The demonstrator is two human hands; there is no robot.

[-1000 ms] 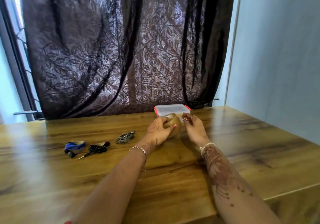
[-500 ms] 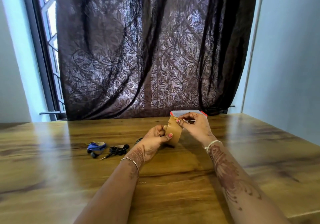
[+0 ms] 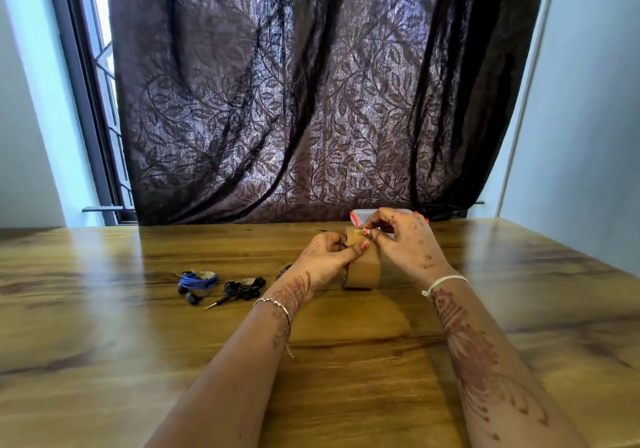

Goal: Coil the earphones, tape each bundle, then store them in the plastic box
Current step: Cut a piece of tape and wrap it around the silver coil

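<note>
A brown tape roll (image 3: 364, 269) stands on edge above the wooden table (image 3: 104, 361). My left hand (image 3: 329, 257) grips the roll from the left, thumb on its outer face. My right hand (image 3: 403, 241) pinches the loose tape end at the roll's top. A blue coiled earphone (image 3: 197, 283) and a black coiled earphone (image 3: 244, 289) lie to the left, each with a bit of tape on it. A third bundle (image 3: 284, 270) peeks out behind my left wrist. The plastic box (image 3: 356, 216), clear with red clips, is mostly hidden behind my right hand.
A dark leaf-patterned curtain (image 3: 311, 101) hangs along the table's far edge, with a barred window (image 3: 100, 84) at its left. A pale wall (image 3: 588, 136) runs along the right side.
The roll has been lifted and turned upright in my left hand, and my right fingers have moved onto its top, picking at the tape end. The view has tilted upward and shifted.
</note>
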